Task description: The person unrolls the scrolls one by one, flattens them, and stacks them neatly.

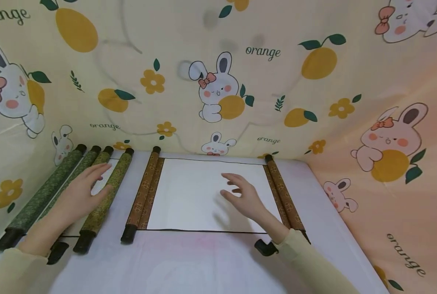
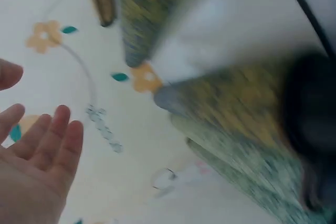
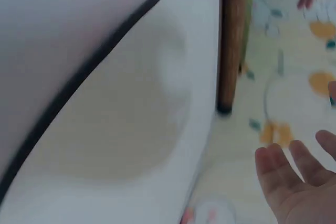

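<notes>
A brown-patterned scroll lies partly unrolled, its white sheet (image 1: 192, 192) spread between a left roll (image 1: 145, 188) and a right roll (image 1: 286, 196). Above the right part of that sheet hovers my right hand (image 1: 245, 198), fingers loosely bent and holding nothing. My left hand (image 1: 78, 198) hangs over the green and yellow-green scrolls at the left, also holding nothing; it hides part of them. A yellow-green roll (image 1: 106, 192) shows beside its thumb, and a dark green roll (image 1: 45, 194) lies farther left. In the left wrist view, the left hand's fingers (image 2: 44, 135) are spread and relaxed.
A cream cloth wall (image 1: 174, 53) with rabbits and oranges rises behind the white table (image 1: 203, 265), and a similar wall (image 1: 391, 220) stands at the right. Black knobs cap the roll ends, one black knob (image 1: 265, 247) jutting out near the right forearm.
</notes>
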Demonstrator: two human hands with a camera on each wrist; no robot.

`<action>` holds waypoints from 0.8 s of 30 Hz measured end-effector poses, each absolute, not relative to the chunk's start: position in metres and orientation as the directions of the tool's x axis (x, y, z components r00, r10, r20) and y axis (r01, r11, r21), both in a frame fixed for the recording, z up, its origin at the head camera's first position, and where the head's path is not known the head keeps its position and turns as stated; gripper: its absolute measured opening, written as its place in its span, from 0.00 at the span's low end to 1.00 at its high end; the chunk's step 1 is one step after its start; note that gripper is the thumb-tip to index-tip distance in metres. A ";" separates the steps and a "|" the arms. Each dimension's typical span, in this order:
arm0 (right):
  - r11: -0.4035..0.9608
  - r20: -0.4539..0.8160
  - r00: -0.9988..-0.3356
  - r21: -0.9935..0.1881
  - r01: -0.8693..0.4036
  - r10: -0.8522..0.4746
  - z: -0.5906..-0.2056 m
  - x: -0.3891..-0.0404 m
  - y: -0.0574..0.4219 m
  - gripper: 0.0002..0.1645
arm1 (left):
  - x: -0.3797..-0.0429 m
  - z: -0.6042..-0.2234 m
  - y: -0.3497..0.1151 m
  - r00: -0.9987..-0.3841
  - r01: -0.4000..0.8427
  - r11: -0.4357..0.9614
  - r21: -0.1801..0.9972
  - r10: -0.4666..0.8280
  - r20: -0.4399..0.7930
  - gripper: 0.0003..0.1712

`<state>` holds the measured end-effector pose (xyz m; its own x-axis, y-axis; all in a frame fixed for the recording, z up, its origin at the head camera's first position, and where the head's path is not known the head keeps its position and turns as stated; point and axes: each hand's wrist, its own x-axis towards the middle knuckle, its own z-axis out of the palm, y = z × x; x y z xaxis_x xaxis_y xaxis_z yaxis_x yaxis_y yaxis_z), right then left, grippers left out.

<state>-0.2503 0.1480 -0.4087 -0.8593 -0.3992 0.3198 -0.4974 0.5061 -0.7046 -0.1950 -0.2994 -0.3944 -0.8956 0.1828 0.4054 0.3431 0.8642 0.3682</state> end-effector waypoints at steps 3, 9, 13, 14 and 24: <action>0.446 0.314 -0.815 -0.712 -0.542 -0.488 -0.411 -0.257 0.098 0.31 | -0.197 -0.394 -0.322 -0.907 0.300 0.892 0.338 0.157 0.391 0.37; 0.402 0.239 -0.752 -0.725 -0.559 -0.615 -0.412 -0.259 0.009 0.32 | -0.202 -0.408 -0.358 -0.933 0.261 0.938 0.228 0.184 0.308 0.37; 0.436 0.148 -0.739 -0.725 -0.533 -0.658 -0.415 -0.253 -0.041 0.35 | -0.202 -0.418 -0.371 -0.959 0.247 0.951 0.187 0.211 0.190 0.33; 0.435 0.127 -0.738 -0.738 -0.517 -0.662 -0.416 -0.251 -0.051 0.35 | -0.203 -0.421 -0.373 -0.963 0.244 0.952 0.188 0.214 0.164 0.32; 0.490 -0.058 -0.815 -0.823 -0.288 -0.577 -0.437 -0.232 -0.137 0.39 | -0.202 -0.430 -0.384 -0.977 0.198 0.962 0.188 0.178 0.116 0.30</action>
